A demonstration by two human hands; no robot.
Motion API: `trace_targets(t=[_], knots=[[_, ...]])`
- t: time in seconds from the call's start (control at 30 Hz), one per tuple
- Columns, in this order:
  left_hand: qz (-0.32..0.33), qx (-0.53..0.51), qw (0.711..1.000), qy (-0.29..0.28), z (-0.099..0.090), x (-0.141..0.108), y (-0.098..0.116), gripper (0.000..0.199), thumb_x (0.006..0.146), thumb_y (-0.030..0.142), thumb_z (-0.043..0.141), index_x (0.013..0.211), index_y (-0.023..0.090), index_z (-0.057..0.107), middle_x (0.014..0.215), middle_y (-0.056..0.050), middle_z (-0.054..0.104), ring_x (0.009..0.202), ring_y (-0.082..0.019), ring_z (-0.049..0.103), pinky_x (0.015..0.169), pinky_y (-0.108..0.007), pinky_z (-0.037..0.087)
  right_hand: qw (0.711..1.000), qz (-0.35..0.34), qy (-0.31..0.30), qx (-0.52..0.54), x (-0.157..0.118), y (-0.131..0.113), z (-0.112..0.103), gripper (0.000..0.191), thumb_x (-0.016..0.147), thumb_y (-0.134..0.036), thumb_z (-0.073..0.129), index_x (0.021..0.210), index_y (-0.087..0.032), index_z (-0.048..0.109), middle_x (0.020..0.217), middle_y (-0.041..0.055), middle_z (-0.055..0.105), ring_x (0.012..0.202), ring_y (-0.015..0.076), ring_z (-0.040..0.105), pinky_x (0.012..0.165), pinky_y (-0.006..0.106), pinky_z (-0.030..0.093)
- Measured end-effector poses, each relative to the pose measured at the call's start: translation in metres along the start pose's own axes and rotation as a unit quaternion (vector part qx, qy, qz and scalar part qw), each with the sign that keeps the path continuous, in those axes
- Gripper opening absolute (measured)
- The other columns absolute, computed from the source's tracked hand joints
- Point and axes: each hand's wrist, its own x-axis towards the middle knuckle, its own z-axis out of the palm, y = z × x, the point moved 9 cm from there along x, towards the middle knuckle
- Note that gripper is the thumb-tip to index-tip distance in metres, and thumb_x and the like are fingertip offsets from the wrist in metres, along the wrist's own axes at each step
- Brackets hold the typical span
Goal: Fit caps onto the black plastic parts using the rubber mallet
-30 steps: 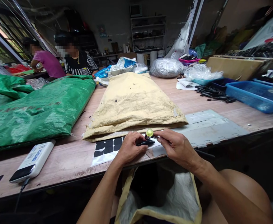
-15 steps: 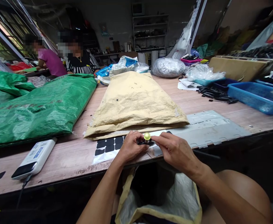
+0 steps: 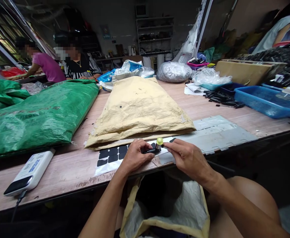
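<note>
My left hand (image 3: 136,154) is closed on a small black part (image 3: 149,151) at the table's front edge. On this part stands a short silver cylinder with a yellow-green domed top (image 3: 159,141), leaning slightly right. The thumb and index finger of my right hand (image 3: 188,158) are pinched together just right of the cylinder; a tiny dark bit shows at their tips, too small to name. Beneath and left of my hands lies a white sheet of black rounded stickers (image 3: 113,154).
A yellow woven sack (image 3: 142,105) lies ahead, a green sack (image 3: 43,115) left, with a white power bank (image 3: 29,173) before it. An open bag (image 3: 164,211) hangs below the edge. Blue tray (image 3: 266,100) and black parts (image 3: 221,99) sit right. Several people are beyond.
The view has shifted slightly. The silver cylinder has tipped from facing me to leaning right, showing its side. My right fingertips remain close beside it.
</note>
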Motion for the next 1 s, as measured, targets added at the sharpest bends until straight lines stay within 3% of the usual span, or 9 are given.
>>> trace_targets(t=[0.23,0.47,0.6,1.0], knots=[[-0.005,0.005,1.0,0.0,-0.001,0.0,0.003,0.012,0.073,0.022,0.078,0.084,0.022,0.075,0.087,-0.001,0.07,0.091,-0.021,0.058,0.082,-0.034,0.043,0.994,0.052,0.086,0.041,0.007,0.034,-0.029,0.027,0.095,-0.022,0.057,0.115,-0.026,0.073,0.102,0.0043,0.074,0.093,0.0205,0.069,0.081,0.032,0.054],[0.002,0.007,1.0,0.0,-0.002,0.0,0.002,0.009,0.075,0.023,0.077,0.084,0.023,0.076,0.087,-0.001,0.07,0.092,-0.022,0.059,0.083,-0.035,0.043,0.997,0.05,0.04,-0.03,-0.007,0.066,-0.009,0.027,0.096,-0.021,0.055,0.115,-0.025,0.073,0.092,0.0038,0.072,0.089,0.02,0.066,0.079,0.032,0.051],[-0.005,0.002,1.0,-0.005,-0.001,0.0,0.001,0.01,0.076,0.023,0.075,0.085,0.023,0.077,0.087,-0.001,0.07,0.093,-0.023,0.058,0.084,-0.035,0.043,0.997,-0.001,0.043,-0.059,-0.006,0.067,-0.008,0.026,0.097,-0.023,0.054,0.113,-0.023,0.074,0.088,0.0053,0.071,0.088,0.0222,0.061,0.083,0.035,0.049],[-0.005,-0.027,1.0,-0.013,-0.001,0.0,0.001,0.01,0.08,0.028,0.073,0.087,0.024,0.078,0.087,-0.002,0.07,0.091,-0.023,0.057,0.082,-0.035,0.041,0.992,-0.051,0.038,-0.11,0.001,0.074,-0.005,0.023,0.097,-0.024,0.055,0.11,-0.024,0.074,0.091,0.0047,0.07,0.085,0.0204,0.059,0.081,0.035,0.045]])
